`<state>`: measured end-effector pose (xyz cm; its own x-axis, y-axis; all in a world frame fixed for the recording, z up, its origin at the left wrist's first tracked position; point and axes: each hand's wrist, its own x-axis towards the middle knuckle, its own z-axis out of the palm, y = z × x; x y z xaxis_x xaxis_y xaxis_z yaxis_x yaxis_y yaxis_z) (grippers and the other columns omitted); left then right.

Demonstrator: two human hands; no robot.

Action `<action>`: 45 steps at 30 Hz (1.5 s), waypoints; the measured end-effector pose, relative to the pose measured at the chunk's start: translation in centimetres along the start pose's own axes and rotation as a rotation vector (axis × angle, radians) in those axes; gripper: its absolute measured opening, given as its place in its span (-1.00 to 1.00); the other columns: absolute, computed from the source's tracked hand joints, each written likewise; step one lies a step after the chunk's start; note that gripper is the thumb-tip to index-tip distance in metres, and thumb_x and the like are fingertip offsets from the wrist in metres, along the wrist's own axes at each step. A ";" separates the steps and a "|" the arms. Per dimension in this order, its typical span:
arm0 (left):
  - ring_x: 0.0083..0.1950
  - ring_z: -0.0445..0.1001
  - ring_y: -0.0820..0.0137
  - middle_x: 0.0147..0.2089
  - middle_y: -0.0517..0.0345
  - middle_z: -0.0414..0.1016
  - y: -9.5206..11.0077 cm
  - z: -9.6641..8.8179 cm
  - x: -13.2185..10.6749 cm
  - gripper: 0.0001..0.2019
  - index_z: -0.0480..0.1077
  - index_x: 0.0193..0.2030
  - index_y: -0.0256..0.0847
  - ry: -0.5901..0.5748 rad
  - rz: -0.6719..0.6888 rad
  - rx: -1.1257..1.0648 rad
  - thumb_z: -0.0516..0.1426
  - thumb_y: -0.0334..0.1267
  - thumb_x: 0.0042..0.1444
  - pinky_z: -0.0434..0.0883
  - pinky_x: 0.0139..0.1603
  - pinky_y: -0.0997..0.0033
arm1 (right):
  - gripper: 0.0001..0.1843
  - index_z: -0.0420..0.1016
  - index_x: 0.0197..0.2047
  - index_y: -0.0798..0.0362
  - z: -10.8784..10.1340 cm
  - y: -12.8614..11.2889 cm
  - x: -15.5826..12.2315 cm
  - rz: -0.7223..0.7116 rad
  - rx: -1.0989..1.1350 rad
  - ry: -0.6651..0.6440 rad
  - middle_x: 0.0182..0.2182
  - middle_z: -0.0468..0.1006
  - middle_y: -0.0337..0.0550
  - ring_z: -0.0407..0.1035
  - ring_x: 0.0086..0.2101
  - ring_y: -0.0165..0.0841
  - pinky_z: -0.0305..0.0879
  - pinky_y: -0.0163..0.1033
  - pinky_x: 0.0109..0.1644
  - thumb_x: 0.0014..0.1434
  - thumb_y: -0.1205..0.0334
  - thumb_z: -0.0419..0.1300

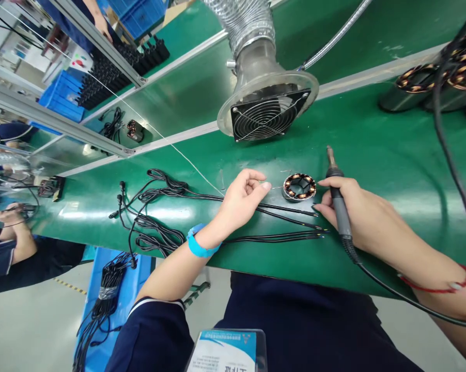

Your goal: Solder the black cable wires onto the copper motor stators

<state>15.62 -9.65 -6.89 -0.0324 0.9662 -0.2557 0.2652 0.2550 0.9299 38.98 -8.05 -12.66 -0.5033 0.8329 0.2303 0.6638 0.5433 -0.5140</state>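
My left hand (243,199) is closed in a pinch on a thin strand of solder wire (196,169), which runs in from the upper left and pokes out past the fingertips. Just right of those fingertips a small round motor stator (299,187) with copper windings sits on the green bench. My right hand (359,212) grips a soldering iron (338,201) by its grey handle, tip pointing up and away from me, to the right of the stator and apart from it. Black cables (279,210) with stripped ends lie below the stator, reaching under my left hand.
A fume extractor hood (267,108) hangs over the back of the bench. More stators (415,85) stand at the far right. Coiled cables (159,232) lie at left, and a blue bin (140,279) with bundled cables is below. Co-workers' hands (14,214) show at left.
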 end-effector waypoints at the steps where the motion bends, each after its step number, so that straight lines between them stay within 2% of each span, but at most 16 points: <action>1: -0.44 0.19 0.59 -0.42 0.31 0.25 0.1 0.0 -0.6 -0.89 0.33 -0.19 -0.24 0.030 0.091 0.098 0.16 -0.33 0.15 0.21 -0.37 0.54 | -0.63 0.17 0.08 0.08 -0.1 0.0 0.0 0.003 0.003 0.005 -0.36 0.50 -0.15 0.43 -0.44 -0.29 0.25 -0.24 -0.42 0.32 0.03 -0.04; 4: -0.34 0.27 0.53 -0.30 0.20 0.37 0.5 0.6 -2.1 -0.93 0.37 -0.22 -0.23 -0.010 0.307 0.359 0.13 -0.35 0.15 0.29 -0.27 0.48 | -0.62 0.17 0.08 0.09 -0.1 0.1 -0.1 0.000 -0.003 0.013 -0.36 0.50 -0.13 0.43 -0.43 -0.28 0.25 -0.23 -0.42 0.31 0.03 -0.04; 6: -0.26 0.33 0.50 -0.22 0.13 0.43 0.7 1.2 -2.6 -0.95 0.38 -0.23 -0.23 -0.053 0.373 0.445 0.10 -0.35 0.17 0.32 -0.22 0.47 | -0.63 0.19 0.06 0.09 -0.1 0.1 -0.2 -0.010 -0.010 0.011 -0.37 0.49 -0.11 0.42 -0.43 -0.27 0.27 -0.22 -0.41 0.30 0.04 -0.05; 13: -0.26 0.35 0.50 -0.27 0.15 0.39 0.7 2.0 -2.9 -0.95 0.37 -0.28 -0.23 -0.116 0.348 0.404 0.08 -0.36 0.20 0.35 -0.19 0.46 | -0.56 0.22 0.10 0.16 0.0 0.0 0.3 0.046 -0.047 0.012 -0.23 0.50 0.08 0.45 -0.26 -0.14 0.32 -0.12 -0.28 0.23 0.11 -0.05; 17: -0.27 0.35 0.50 -0.29 0.18 0.35 0.4 2.3 -3.4 -0.94 0.35 -0.30 -0.22 -0.155 0.254 0.396 0.09 -0.34 0.19 0.34 -0.20 0.45 | -0.59 0.23 0.07 0.12 -0.5 0.3 1.1 0.072 -0.008 -0.052 -0.38 0.50 -0.06 0.41 -0.40 -0.21 0.23 -0.18 -0.38 0.18 0.18 -0.04; 19: -0.26 0.35 0.49 -0.26 0.17 0.37 0.2 2.7 -3.6 -0.95 0.36 -0.28 -0.22 -0.162 0.236 0.422 0.09 -0.33 0.20 0.34 -0.20 0.45 | -0.61 0.20 0.07 0.09 -0.8 0.1 1.1 0.063 0.045 -0.075 -0.38 0.51 -0.11 0.41 -0.43 -0.27 0.24 -0.21 -0.38 0.17 0.18 -0.01; 24: -0.15 0.39 0.38 -0.13 0.06 0.43 -0.2 4.0 -3.9 -0.85 0.38 -0.10 -0.21 -0.151 0.336 0.618 0.04 -0.28 0.27 0.36 -0.17 0.37 | -0.57 0.08 0.14 0.01 -1.0 -1.8 -0.6 -0.001 0.279 -0.009 -0.32 0.50 -0.21 0.48 -0.35 -0.38 0.39 -0.31 -0.29 0.26 0.08 0.05; 27: -0.19 0.39 0.37 -0.18 0.04 0.43 -0.4 4.5 -4.0 -0.79 0.40 -0.16 -0.22 -0.152 0.431 0.741 -0.04 -0.24 0.32 0.35 -0.24 0.39 | -0.58 0.10 0.16 -0.05 -0.8 -2.6 -1.3 -0.039 0.429 0.055 -0.34 0.46 -0.27 0.47 -0.34 -0.40 0.42 -0.29 -0.26 0.29 0.08 0.08; 29: -0.26 0.37 0.41 -0.25 0.08 0.40 -0.6 4.6 -3.8 -0.74 0.40 -0.24 -0.21 -0.124 0.507 0.792 -0.08 -0.24 0.34 0.33 -0.30 0.42 | -0.58 0.11 0.16 -0.07 -0.6 -2.5 -1.3 -0.059 0.460 0.089 -0.31 0.47 -0.25 0.47 -0.33 -0.37 0.44 -0.26 -0.25 0.29 0.09 0.09; 32: -0.29 0.36 0.45 -0.30 0.11 0.39 -1.1 4.8 -3.1 -0.73 0.39 -0.29 -0.21 0.020 0.596 0.824 -0.08 -0.28 0.34 0.31 -0.32 0.46 | -0.55 0.16 0.15 -0.07 -0.5 -1.8 -1.1 -0.055 0.431 0.185 -0.23 0.50 -0.17 0.49 -0.28 -0.31 0.46 -0.18 -0.23 0.24 0.05 0.14; 36: -0.31 0.36 0.47 -0.33 0.12 0.40 -1.8 5.4 -2.2 -0.72 0.38 -0.34 -0.22 0.220 0.629 0.863 -0.06 -0.26 0.34 0.29 -0.35 0.49 | -0.55 0.22 0.13 -0.09 -0.2 -0.8 -1.3 0.073 0.400 0.240 -0.19 0.51 -0.15 0.49 -0.27 -0.25 0.48 -0.09 -0.21 0.22 0.01 0.16; 40: -0.36 0.35 0.49 -0.37 0.15 0.39 -2.0 6.1 -1.7 -0.73 0.37 -0.37 -0.21 0.310 0.741 0.924 -0.04 -0.27 0.33 0.26 -0.39 0.50 | -0.55 0.25 0.13 -0.05 -0.1 -0.7 -1.6 0.147 0.371 0.245 -0.22 0.53 -0.17 0.49 -0.33 -0.28 0.47 -0.13 -0.24 0.21 0.03 0.16; 45: -0.38 0.33 0.49 -0.42 0.17 0.36 -2.0 6.2 -1.4 -0.75 0.34 -0.39 -0.21 0.342 0.810 0.955 -0.02 -0.30 0.31 0.27 -0.39 0.50 | -0.56 0.26 0.14 -0.01 -0.4 -1.1 -1.6 0.109 0.318 0.268 -0.21 0.54 -0.15 0.50 -0.31 -0.29 0.44 -0.17 -0.24 0.23 0.04 0.13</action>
<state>21.10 -11.77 -10.05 0.2540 0.8287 0.4988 0.8985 -0.3931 0.1956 39.29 -9.89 -12.14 -0.2503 0.9045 0.3452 0.4808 0.4257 -0.7666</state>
